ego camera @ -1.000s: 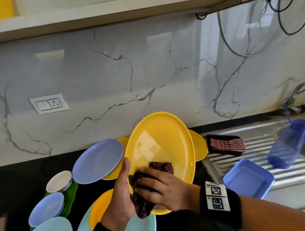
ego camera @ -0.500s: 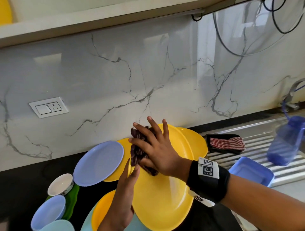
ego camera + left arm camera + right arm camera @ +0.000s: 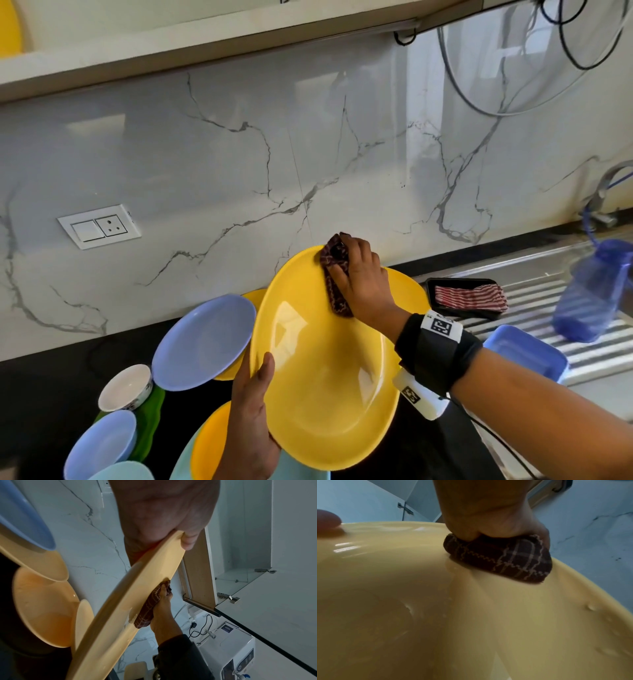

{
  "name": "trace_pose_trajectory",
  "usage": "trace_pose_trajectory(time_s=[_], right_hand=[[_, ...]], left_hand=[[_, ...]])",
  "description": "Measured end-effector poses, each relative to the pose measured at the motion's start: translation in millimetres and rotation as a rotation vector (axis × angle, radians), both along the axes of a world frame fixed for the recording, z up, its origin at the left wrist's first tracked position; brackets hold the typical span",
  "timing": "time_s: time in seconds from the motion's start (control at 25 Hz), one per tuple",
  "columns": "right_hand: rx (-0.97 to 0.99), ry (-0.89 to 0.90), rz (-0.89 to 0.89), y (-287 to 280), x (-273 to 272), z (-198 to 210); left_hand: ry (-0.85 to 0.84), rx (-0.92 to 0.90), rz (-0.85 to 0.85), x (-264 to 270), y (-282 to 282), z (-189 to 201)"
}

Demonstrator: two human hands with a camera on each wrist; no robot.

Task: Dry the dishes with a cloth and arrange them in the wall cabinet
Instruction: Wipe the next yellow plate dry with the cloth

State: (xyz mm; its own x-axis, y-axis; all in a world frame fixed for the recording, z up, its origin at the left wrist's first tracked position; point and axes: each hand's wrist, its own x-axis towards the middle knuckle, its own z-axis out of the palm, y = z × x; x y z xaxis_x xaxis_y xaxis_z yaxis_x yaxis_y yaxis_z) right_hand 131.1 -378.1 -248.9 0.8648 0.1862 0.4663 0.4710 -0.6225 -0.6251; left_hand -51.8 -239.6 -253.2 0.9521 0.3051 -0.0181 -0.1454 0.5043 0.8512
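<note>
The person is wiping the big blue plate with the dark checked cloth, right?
Not quite. The plate being wiped is yellow, not blue, as the head view shows. The left hand holds the big yellow plate by its rim while the right hand wipes it with the dark checked cloth.

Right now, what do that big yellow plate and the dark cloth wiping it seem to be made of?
The yellow plate looks like glossy plastic or melamine: even colour, thin rolled rim, bright window glare; I can't rule out glazed ceramic. The dark cloth in the right hand looks like woven cotton, matte, with a pale check pattern in its weave. The left hand grips the plate's rim.
</note>
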Motion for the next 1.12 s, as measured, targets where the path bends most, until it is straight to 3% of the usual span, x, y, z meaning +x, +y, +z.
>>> trace_pose_trajectory(time_s=[0.2, 0.44, 0.6, 0.68, 0.84, 0.92, 1.04, 1.12], right_hand=[[0.014, 0.151, -0.123, -14.1, -1.8, -28.4], [-0.232, 0.291, -0.159, -25.9, -29.0, -61.6], [-0.389, 0.323, -0.095, -45.9, -44.8, -51.4], [-0.312, 0.199, -0.079, -58.1, -47.8, -32.1], [0.243, -0.138, 0.111, -66.7, -39.0, 15.4], [0.333, -0.276, 0.227, -56.7, -31.2, 32.3], [0.121, -0.344, 0.32, -33.4, -17.8, 30.5], [-0.139, -0.446, 0.154, -21.8, -12.6, 13.2]], left_hand=[[-0.005, -0.067, -0.046, 1.7, 8.2, 6.2], [-0.011, -0.152, -0.061, 4.0, 20.5, 2.4], [0.023, -0.173, -0.015, 4.4, 27.7, -6.5], [0.047, -0.197, 0.0, 3.2, 34.3, -10.2], [0.005, -0.23, -0.02, 4.0, 40.6, -8.5], [-0.003, -0.238, -0.035, 3.7, 35.7, -4.2], [0.007, -0.228, -0.06, 4.7, 23.9, 0.7], [0.044, -0.187, -0.054, 5.7, 17.8, 1.0]])
